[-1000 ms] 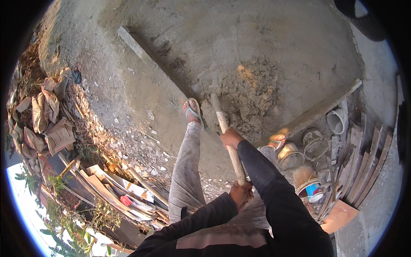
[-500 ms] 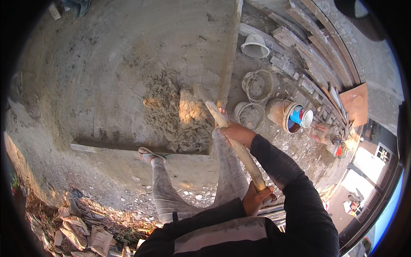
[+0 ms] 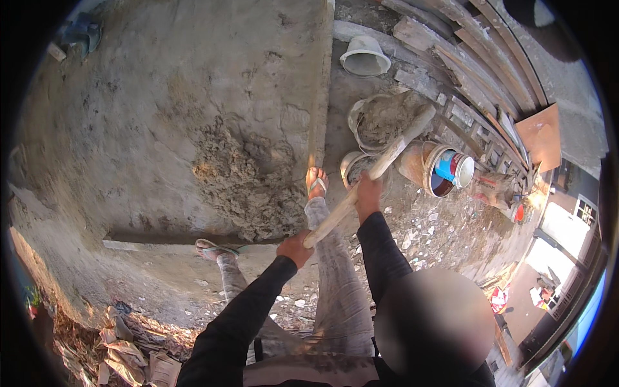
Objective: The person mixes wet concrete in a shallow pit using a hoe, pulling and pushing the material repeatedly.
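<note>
My left hand is closed round the lower end of a long wooden hoe handle. Further up the handle, my right hand grips it near a small mortar bucket. The hoe's head is at the far end, over a larger bucket; wet grey mortar lies there and hides the blade. Whether that mortar is on the blade or in the bucket, I cannot tell. Left of the buckets spreads a heap of wet mortar, with my sandalled feet at its near edge.
A long board edges the mortar floor, and a low strip its near side. An empty pale bucket, a paint-stained bucket holding a can, and stacked planks stand right. Rubble covers the ground; a blurred round shape hides the lower right.
The hoe has swung from the mortar heap to the right, up over the larger bucket. My left hand has moved left and forward with the handle's end; the view has shifted slightly.
</note>
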Demonstrator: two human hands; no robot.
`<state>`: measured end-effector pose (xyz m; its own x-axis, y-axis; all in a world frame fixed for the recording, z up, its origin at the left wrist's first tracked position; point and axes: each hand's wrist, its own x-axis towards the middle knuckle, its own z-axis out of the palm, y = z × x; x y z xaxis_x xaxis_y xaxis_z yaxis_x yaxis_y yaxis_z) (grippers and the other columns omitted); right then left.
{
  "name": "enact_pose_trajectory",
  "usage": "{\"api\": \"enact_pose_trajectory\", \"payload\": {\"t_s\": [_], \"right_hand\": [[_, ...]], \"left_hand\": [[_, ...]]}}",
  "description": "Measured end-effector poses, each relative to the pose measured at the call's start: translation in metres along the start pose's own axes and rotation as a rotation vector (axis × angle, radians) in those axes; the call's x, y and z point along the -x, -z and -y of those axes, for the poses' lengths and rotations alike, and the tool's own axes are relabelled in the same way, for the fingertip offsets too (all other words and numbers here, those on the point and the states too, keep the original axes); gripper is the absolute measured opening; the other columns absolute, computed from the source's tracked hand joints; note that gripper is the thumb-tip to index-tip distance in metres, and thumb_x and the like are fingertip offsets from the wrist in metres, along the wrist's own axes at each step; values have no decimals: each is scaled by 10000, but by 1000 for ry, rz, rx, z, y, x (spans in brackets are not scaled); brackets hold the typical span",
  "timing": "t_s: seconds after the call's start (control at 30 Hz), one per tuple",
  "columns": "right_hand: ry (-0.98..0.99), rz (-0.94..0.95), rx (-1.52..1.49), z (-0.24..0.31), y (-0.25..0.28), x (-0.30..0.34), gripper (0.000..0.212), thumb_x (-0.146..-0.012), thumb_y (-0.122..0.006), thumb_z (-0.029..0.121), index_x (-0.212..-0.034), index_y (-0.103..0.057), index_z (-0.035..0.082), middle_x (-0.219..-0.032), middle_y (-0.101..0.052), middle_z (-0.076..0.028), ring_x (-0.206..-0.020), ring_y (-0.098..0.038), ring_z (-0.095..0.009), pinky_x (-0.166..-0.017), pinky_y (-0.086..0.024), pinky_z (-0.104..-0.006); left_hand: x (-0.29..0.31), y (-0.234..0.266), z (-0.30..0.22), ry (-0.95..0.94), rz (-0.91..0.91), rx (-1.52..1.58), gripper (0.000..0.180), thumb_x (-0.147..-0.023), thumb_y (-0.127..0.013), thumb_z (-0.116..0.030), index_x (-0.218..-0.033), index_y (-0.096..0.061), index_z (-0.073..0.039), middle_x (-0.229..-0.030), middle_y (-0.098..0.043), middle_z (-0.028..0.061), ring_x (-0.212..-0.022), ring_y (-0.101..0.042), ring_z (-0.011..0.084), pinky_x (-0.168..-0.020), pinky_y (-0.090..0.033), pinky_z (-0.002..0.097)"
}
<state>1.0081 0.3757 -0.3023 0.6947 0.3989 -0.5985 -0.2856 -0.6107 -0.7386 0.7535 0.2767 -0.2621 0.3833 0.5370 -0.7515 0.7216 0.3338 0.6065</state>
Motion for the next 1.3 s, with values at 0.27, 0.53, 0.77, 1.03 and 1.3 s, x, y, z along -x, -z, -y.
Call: {"api": "enact_pose_trajectory", "payload": {"t_s": [0.27,0.53,0.77,1.03,1.3], "right_hand": [[-114,-17,-520,-7,-27,-21,89,-894,-561,110,-912,-497,51,-791,-512,-56,-648,-550,-193,-604,-502,-361],[-90,-34,-109,-8,7,48,66,-895,-556,100,-930,-507,74,-744,-495,-34,-585,-511,-150,-521,-458,-333],[-354,248,-75,-71,-79,157,203,-887,-593,80,-1032,-453,56,-723,-506,-21,-509,-517,-130,-451,-458,-297],[-239,447,259,-113,-100,143,245,-901,-616,146,-1029,-432,47,-724,-540,-34,-522,-550,-127,-448,-477,-284],[65,582,589,-80,-242,41,325,-912,-604,192,-1059,-415,-28,-753,-567,-96,-542,-591,-182,-470,-519,-337]], "left_hand": [[-124,25,45,-67,-65,-246,389,-820,-732,-302,-1178,-641,-179,-966,-702,157,-944,-677,361,-809,-532,481],[2,-45,30,-90,-93,-11,432,-805,-751,-344,-1130,-641,-82,-893,-699,199,-882,-673,395,-805,-529,469],[127,-3,91,238,-83,56,435,-775,-777,-309,-1091,-638,-45,-905,-699,212,-871,-679,395,-775,-538,451],[120,-70,84,335,-195,436,424,-791,-774,-277,-1076,-628,2,-830,-686,158,-727,-670,248,-700,-531,398],[-36,-1,68,343,-383,620,452,-810,-754,-302,-1155,-624,-41,-991,-703,210,-959,-678,370,-826,-533,436]]}}
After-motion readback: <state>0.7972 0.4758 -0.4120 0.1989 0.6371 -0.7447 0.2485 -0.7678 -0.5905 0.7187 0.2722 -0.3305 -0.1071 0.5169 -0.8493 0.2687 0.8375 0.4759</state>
